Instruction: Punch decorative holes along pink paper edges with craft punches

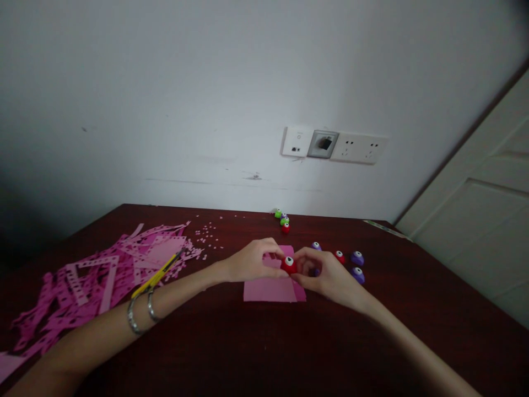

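- Head view: both hands work at the middle of the dark red wooden table (289, 344), near its far edge.
- Left hand (250, 261) is curled closed, its fingertips pressing against a red craft punch (289, 265).
- Right hand (326, 270) is closed around the punch from the other side, gripping it and partly hiding it.
- The punch sits over the upper right part of a pink paper sheet (270, 289), which runs under both hands.
- Right of the hands stand two purple craft punches (357, 258), another red punch (339, 257) and a third purple punch (316, 246).
- Along the far edge, green and red punches (284, 221) stand clustered.
- Toward the left edge lies a heap of cut pink paper strips (103, 281), with a yellow-handled tool (157, 275) on it and punched paper bits (206, 234) beside it.
- Silver bangles (140, 311) circle the left wrist, just in front of the heap.
- Beyond the far edge, a white wall socket panel (334, 146) is mounted on the wall, and a door (467, 220) stands beyond the right corner.
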The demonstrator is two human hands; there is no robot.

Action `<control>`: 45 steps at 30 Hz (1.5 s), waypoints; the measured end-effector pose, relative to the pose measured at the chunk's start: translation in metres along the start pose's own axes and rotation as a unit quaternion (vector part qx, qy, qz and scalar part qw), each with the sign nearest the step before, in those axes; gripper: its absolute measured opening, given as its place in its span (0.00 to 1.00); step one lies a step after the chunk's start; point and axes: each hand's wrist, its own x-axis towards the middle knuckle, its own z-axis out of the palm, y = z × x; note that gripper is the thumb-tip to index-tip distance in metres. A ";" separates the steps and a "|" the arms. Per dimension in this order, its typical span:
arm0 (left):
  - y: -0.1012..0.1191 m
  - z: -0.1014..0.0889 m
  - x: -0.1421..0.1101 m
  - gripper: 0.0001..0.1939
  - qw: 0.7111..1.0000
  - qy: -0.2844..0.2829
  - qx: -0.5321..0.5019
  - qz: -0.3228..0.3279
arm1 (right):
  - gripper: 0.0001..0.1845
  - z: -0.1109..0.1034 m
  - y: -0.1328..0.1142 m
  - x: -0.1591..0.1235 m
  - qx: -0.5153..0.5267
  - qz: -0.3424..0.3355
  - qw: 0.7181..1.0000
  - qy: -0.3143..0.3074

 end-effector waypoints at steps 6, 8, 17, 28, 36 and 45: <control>-0.040 -0.024 0.005 0.09 0.991 -0.048 0.097 -0.074 | 0.10 0.017 0.033 0.003 0.070 0.079 0.994 0.032; -0.056 -0.030 0.005 0.08 0.982 -0.074 0.131 -0.113 | 0.12 0.021 0.047 0.005 0.085 0.097 0.990 0.059; -0.074 -0.015 0.000 0.19 0.937 -0.140 0.265 -0.181 | 0.13 0.009 0.065 0.003 0.065 0.115 0.989 0.059; -0.084 -0.013 0.002 0.11 0.961 -0.124 0.158 -0.192 | 0.13 -0.010 0.071 -0.002 0.060 0.166 0.984 -0.032; -0.093 -0.022 0.004 0.07 0.968 -0.144 -0.024 -0.204 | 0.12 -0.026 0.074 -0.002 0.053 0.179 0.977 -0.099; -0.097 -0.032 0.004 0.11 0.939 -0.139 -0.139 -0.283 | 0.16 -0.031 0.073 -0.002 0.055 0.182 0.975 -0.113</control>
